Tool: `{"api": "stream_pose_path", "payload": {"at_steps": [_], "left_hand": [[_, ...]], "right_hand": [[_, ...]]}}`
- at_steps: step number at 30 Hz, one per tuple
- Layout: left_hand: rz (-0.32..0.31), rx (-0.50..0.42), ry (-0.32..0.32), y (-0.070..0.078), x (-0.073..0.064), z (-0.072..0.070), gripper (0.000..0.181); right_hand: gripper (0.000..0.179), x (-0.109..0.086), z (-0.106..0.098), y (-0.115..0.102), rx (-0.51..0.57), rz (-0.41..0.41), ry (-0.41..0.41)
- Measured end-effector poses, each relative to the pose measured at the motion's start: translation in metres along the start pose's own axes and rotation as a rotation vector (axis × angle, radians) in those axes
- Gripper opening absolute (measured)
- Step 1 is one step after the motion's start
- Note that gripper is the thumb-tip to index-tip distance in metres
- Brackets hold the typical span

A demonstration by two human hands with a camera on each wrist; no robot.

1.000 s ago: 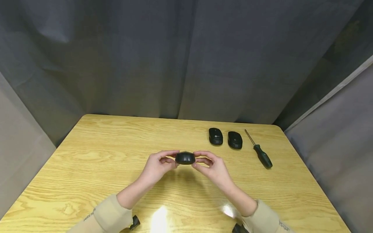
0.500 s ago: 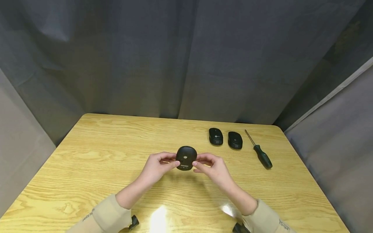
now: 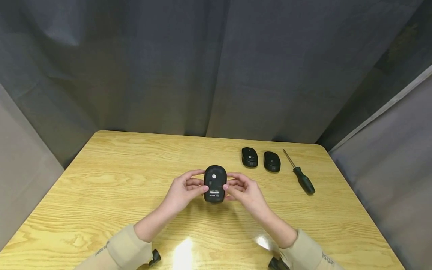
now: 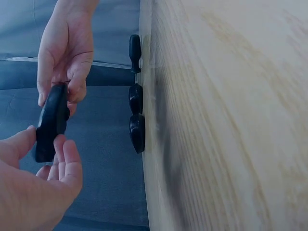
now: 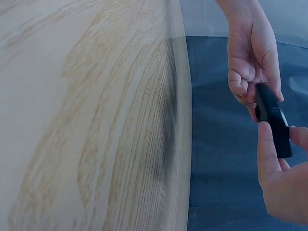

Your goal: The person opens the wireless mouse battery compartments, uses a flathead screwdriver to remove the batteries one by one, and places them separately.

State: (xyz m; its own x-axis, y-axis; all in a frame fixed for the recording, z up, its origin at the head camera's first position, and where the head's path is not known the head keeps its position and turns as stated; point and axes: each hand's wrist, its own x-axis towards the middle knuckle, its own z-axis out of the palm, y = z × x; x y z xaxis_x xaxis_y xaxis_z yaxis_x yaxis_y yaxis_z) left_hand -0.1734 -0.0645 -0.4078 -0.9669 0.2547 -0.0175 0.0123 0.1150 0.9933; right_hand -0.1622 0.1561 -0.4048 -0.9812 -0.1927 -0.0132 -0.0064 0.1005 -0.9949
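A black computer mouse (image 3: 215, 183) is held up above the table, its underside with a pale round spot and a small label turned toward the head camera. My left hand (image 3: 183, 192) pinches its left edge between thumb and fingers. On the opposite edge my right hand (image 3: 246, 193) pinches it the same way. In the left wrist view the mouse (image 4: 52, 122) appears from its side, between both hands. The right wrist view also shows the mouse (image 5: 273, 120) edge-on, clear of the tabletop.
Two more black mice, one (image 3: 249, 157) with a light logo and another (image 3: 272, 162) beside it, lie at the table's back right. A screwdriver (image 3: 304, 181) with a dark green handle lies to their right. Dark curtains (image 3: 216, 67) hang behind the wooden table (image 3: 118, 168).
Both hands have tilted the mouse. Its narrow end faced the head camera at first; now its whole underside does. The other mice and the screwdriver stay in place.
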Motion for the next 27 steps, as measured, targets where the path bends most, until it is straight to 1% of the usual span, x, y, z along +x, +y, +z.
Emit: {"api": "stream_pose_path", "payload": {"at_steps": [6,9,13,17,23,27], "left_hand": [[-0.024,-0.009,0.004,0.005,-0.001,0.000,0.047],[-0.027,-0.012,-0.006,0.006,-0.001,0.001,0.049],[-0.033,-0.033,-0.046,0.007,0.001,0.001,0.050],[-0.052,-0.055,-0.086,0.007,0.004,0.000,0.049],[-0.071,-0.044,-0.136,0.006,0.007,-0.005,0.040],[-0.062,-0.042,-0.172,0.007,0.009,-0.008,0.036]], "right_hand": [[0.048,0.000,-0.001,0.001,0.039,0.028,-0.017],[0.051,0.000,-0.001,0.000,0.046,0.040,-0.024],[0.054,0.000,0.000,-0.001,0.063,0.058,-0.034],[0.054,0.000,0.000,-0.001,0.063,0.066,-0.054],[0.053,-0.001,-0.002,0.001,0.064,0.055,-0.087],[0.050,-0.002,-0.003,0.001,0.081,0.062,-0.093]]}}
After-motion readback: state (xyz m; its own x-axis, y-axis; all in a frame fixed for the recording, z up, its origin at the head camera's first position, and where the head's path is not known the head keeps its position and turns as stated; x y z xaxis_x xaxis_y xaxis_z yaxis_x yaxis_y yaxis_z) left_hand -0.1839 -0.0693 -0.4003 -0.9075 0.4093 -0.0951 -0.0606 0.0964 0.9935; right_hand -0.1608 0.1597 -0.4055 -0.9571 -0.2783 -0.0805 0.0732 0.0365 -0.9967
